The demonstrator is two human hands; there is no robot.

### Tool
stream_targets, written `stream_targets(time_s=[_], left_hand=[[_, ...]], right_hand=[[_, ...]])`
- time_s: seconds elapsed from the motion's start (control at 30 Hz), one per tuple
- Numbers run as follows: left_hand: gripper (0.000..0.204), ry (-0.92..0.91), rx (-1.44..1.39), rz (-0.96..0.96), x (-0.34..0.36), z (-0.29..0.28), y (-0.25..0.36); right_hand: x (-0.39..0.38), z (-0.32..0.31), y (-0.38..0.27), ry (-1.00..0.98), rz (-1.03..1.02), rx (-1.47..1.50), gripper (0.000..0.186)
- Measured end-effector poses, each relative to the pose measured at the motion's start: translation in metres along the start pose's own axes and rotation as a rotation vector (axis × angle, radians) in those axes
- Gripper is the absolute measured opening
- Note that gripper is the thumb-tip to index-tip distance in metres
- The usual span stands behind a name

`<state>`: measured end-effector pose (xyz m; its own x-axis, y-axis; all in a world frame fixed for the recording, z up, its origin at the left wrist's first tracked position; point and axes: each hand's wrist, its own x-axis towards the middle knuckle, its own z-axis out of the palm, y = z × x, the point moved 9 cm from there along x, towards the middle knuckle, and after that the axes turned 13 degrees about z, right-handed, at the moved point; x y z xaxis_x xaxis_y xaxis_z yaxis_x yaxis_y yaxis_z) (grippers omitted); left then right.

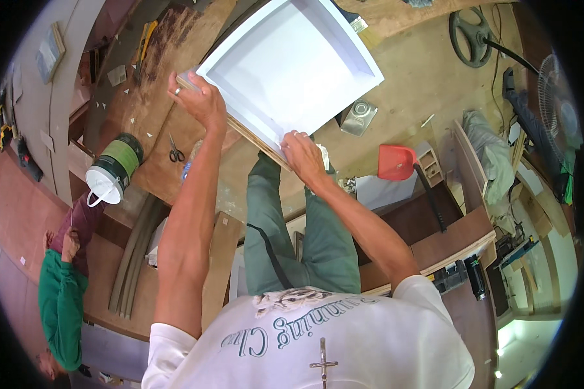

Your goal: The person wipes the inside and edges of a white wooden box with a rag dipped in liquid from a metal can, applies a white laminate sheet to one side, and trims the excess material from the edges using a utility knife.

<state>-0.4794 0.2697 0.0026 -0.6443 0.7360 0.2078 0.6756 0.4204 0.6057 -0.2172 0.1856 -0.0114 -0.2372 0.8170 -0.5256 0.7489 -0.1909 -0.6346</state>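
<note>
A shallow white-lined box, like a drawer (292, 65), is tilted in front of me, its near edge showing bare layered plywood. My left hand (202, 102) is closed round its left corner, with a ring on one finger; a greyish piece shows under the fingertips there, too small to name. At the near corner my right hand (302, 155) has its fingers curled over the plywood edge. Crumpled white material (324, 155) shows right beside that hand; whether the hand holds it I cannot tell.
Scissors (176, 150) and a green-and-black bucket (118, 165) with a white lid are on the left. A metal tin (359, 117) stands right of the drawer. Farther right are a red dustpan (396, 162) and a fan (560, 107). Another person (63, 292) is at far left.
</note>
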Motion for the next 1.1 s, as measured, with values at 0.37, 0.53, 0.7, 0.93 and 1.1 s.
stream_targets(time_s=[0.37, 0.53, 0.7, 0.93, 1.1], left_hand=[[0.045, 0.012, 0.008, 0.024, -0.001, 0.000, 0.006], [0.049, 0.002, 0.010, 0.042, 0.000, 0.003, 0.005], [0.046, -0.012, -0.002, 0.027, -0.004, 0.009, 0.008], [0.048, -0.046, 0.033, -0.039, 0.000, -0.001, 0.001], [0.050, -0.020, 0.045, 0.037, -0.002, 0.008, 0.006]], right_hand=[[0.002, 0.000, 0.000, -0.037, -0.008, -0.022, 0.005], [0.023, 0.004, -0.019, -0.009, -0.074, 0.000, 0.005], [0.015, 0.003, -0.003, 0.024, -0.058, -0.022, 0.006], [-0.030, -0.018, 0.059, -0.248, 0.174, -0.080, 0.008], [0.034, -0.009, -0.022, -0.105, -0.056, 0.115, 0.006]])
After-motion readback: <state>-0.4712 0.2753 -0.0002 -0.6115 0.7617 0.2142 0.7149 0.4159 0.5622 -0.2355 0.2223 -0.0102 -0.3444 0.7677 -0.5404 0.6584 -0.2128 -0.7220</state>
